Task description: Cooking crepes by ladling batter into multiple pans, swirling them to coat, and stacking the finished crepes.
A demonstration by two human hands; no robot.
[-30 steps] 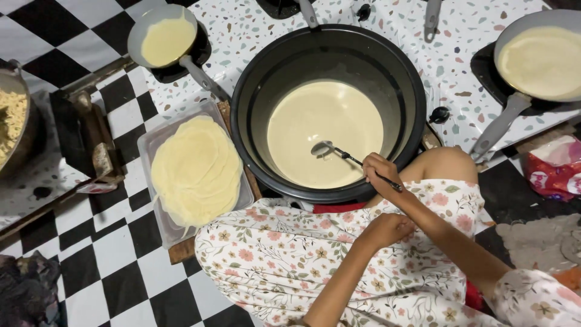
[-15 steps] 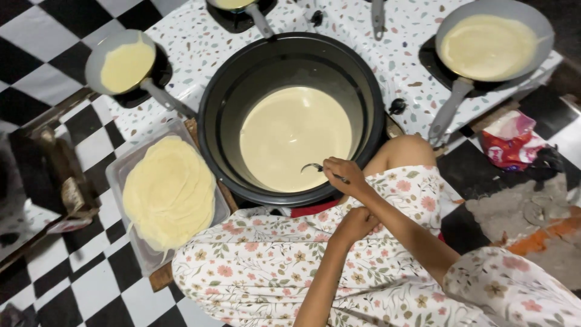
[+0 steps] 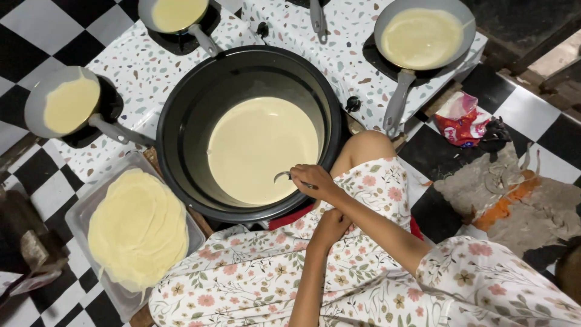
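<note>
My right hand (image 3: pixel 311 178) grips the handle of a metal ladle (image 3: pixel 283 175) at the near edge of the pale yellow batter (image 3: pixel 260 148) in a large black pot (image 3: pixel 181 115). The ladle's bowl sits at the batter's edge, close to the pot wall. My left hand (image 3: pixel 331 227) rests curled on my lap, on the floral dress (image 3: pixel 254 272), holding nothing. My bare knee (image 3: pixel 366 148) touches the pot's right side.
Three pans of batter sit on burners of the speckled stove top (image 3: pixel 145 60): left (image 3: pixel 69 103), top left (image 3: pixel 175 12), top right (image 3: pixel 420 36). A tray (image 3: pixel 82 212) with stacked thin crepes (image 3: pixel 139 227) lies at left. A red packet (image 3: pixel 463 118) and rags (image 3: pixel 508 188) lie on the checkered floor.
My right hand drew the ladle from the middle of the batter toward the pot's near edge. The camera view shifted, so everything sits differently in frame. The left hand stayed on my lap.
</note>
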